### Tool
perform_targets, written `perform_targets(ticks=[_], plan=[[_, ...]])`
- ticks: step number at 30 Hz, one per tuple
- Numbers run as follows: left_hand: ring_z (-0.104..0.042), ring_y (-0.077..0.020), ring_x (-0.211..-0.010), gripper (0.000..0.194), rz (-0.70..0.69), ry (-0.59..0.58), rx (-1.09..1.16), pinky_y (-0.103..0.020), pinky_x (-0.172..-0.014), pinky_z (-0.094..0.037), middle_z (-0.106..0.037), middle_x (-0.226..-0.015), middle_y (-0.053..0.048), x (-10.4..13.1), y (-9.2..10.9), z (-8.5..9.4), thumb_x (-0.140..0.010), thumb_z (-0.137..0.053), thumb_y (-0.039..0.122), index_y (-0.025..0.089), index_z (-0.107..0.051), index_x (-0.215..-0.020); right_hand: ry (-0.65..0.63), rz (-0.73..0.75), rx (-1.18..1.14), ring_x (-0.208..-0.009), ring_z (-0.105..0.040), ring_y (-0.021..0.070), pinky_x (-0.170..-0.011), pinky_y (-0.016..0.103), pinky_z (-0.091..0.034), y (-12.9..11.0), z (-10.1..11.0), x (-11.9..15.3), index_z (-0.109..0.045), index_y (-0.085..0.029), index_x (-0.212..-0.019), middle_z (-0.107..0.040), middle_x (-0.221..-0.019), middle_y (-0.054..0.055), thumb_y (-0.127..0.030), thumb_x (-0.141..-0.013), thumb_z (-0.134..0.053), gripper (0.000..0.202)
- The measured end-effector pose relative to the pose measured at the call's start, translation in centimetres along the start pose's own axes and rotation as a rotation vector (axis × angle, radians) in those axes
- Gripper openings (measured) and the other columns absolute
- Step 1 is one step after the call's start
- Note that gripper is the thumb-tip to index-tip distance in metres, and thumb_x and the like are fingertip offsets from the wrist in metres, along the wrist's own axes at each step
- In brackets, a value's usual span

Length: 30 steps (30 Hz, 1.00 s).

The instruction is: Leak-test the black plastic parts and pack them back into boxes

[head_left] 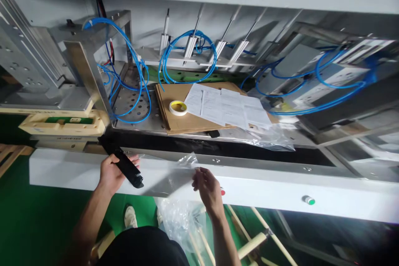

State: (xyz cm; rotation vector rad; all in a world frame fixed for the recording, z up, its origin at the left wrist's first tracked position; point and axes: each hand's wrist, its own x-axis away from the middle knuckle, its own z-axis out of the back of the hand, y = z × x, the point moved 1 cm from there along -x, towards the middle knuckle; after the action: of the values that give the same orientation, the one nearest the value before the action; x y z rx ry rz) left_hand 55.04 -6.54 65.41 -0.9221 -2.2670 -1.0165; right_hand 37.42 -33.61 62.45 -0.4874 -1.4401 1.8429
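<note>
A long black bar-shaped part [124, 165] rests across my left hand [112, 171], with the thumb over it and the fingers beneath. The part slants from the machine's ledge toward me. My right hand [206, 183] pinches the edge of a clear plastic bag [165, 174], which stretches between both hands in front of the white front panel. How the bag meets my left hand is hard to make out. A red button [222, 191] sits on the panel beside my right hand.
Behind the ledge lies flat cardboard [177, 122] bearing paper sheets [230, 106] and a tape roll [178, 108]. Blue air hoses [190, 56] loop around the machine. A green button [309, 200] is at right. Below hang clear plastic [181, 220] and a tube frame [252, 246].
</note>
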Motion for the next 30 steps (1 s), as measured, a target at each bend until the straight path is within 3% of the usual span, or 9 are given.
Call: perform_targets(ticks=[4, 8, 10, 12, 15, 19, 23, 26, 30], plan=[[-0.076, -0.0444, -0.109, 0.016, 0.017, 0.033, -0.022, -0.053, -0.085, -0.067, -0.075, -0.107, -0.025, 0.0, 0.2, -0.9, -0.067, -0.057, 0.021, 0.016, -0.054, -0.082, -0.050, -0.027, 0.092, -0.067, -0.070, 0.0243, -0.062, 0.038, -0.056, 0.6, 2.4, -0.7, -0.068, -0.016, -0.105, -0.074, -0.080, 0.011, -0.080, -0.075, -0.070, 0.071], [-0.077, -0.0426, -0.105, 0.024, 0.018, 0.058, -0.017, -0.051, -0.086, -0.067, -0.074, -0.106, -0.025, 0.1, 0.0, -1.8, -0.070, -0.057, 0.022, 0.014, -0.057, -0.092, 0.277, 0.368, 0.260, -0.072, -0.066, 0.0207, -0.064, 0.034, -0.054, -1.6, 3.8, 1.3, -0.066, -0.021, -0.099, -0.068, -0.081, 0.006, -0.055, -0.088, -0.071, 0.036], [-0.077, -0.0405, -0.103, 0.029, 0.024, 0.058, 0.013, -0.051, -0.089, -0.067, -0.073, -0.105, -0.024, 0.1, -0.2, -2.1, -0.071, -0.056, 0.023, 0.012, -0.059, -0.097, 0.345, 0.653, 0.327, -0.064, -0.059, 0.0168, -0.061, 0.031, -0.050, -3.0, 3.1, 3.1, -0.063, -0.022, -0.090, -0.061, -0.073, 0.002, -0.043, -0.096, -0.066, 0.022], [-0.077, -0.0390, -0.101, 0.030, 0.018, 0.060, 0.048, -0.050, -0.090, -0.067, -0.073, -0.103, -0.024, 0.2, -0.3, -2.3, -0.071, -0.056, 0.023, 0.011, -0.059, -0.098, 0.258, 0.889, 0.429, -0.059, -0.057, 0.0149, -0.058, 0.028, -0.047, -3.9, 1.4, 4.7, -0.064, -0.021, -0.095, -0.059, -0.069, -0.001, -0.039, -0.098, -0.067, 0.018], [-0.076, -0.0383, -0.100, 0.027, -0.005, 0.056, 0.100, -0.052, -0.091, -0.066, -0.073, -0.099, -0.023, 0.2, -0.4, -2.2, -0.071, -0.056, 0.022, 0.013, -0.058, -0.096, 0.143, 1.015, 0.701, -0.061, -0.062, 0.0164, -0.059, 0.029, -0.044, -4.2, -1.5, 5.6, -0.069, -0.016, -0.114, -0.065, -0.068, 0.001, -0.040, -0.101, -0.068, 0.027], [-0.077, -0.0397, -0.100, 0.028, 0.007, 0.037, 0.059, -0.053, -0.087, -0.065, -0.075, -0.100, -0.022, 0.2, -0.4, -1.7, -0.070, -0.057, 0.024, 0.014, -0.059, -0.097, 0.090, 0.899, 0.978, -0.058, -0.066, 0.0172, -0.059, 0.032, -0.035, -4.5, -3.0, 4.3, -0.076, -0.023, -0.092, -0.073, -0.067, 0.002, -0.027, -0.109, -0.049, 0.033], [-0.079, -0.0399, -0.094, 0.018, 0.022, 0.007, -0.066, -0.051, -0.081, -0.065, -0.078, -0.099, -0.022, 0.0, -0.7, -1.3, -0.067, -0.058, 0.024, 0.017, -0.056, -0.084, 0.064, 0.520, 1.164, -0.056, -0.068, 0.0241, -0.053, 0.034, -0.024, -7.3, -2.2, 2.0, -0.083, -0.030, -0.096, -0.076, -0.067, 0.007, -0.035, -0.105, -0.056, 0.029], [-0.079, -0.0390, -0.089, 0.012, -0.008, -0.009, -0.170, -0.047, -0.076, -0.064, -0.080, -0.094, -0.021, -0.2, -1.1, -1.1, -0.066, -0.059, 0.022, 0.018, -0.054, -0.077, 0.001, 0.323, 1.238, -0.061, -0.072, 0.0289, -0.055, 0.035, -0.028, -10.1, -1.9, 0.3, -0.085, -0.031, -0.097, -0.077, -0.072, 0.012, -0.035, -0.101, -0.063, 0.023], [-0.079, -0.0364, -0.082, 0.013, -0.063, -0.044, -0.282, -0.043, -0.073, -0.062, -0.081, -0.091, -0.018, -0.6, -1.7, -1.0, -0.066, -0.060, 0.022, 0.015, -0.063, -0.077, -0.014, 0.287, 1.189, -0.072, -0.075, 0.0315, -0.061, 0.037, -0.042, -11.2, -2.6, -2.3, -0.085, -0.030, -0.095, -0.079, -0.084, 0.015, -0.032, -0.099, -0.061, 0.024]])
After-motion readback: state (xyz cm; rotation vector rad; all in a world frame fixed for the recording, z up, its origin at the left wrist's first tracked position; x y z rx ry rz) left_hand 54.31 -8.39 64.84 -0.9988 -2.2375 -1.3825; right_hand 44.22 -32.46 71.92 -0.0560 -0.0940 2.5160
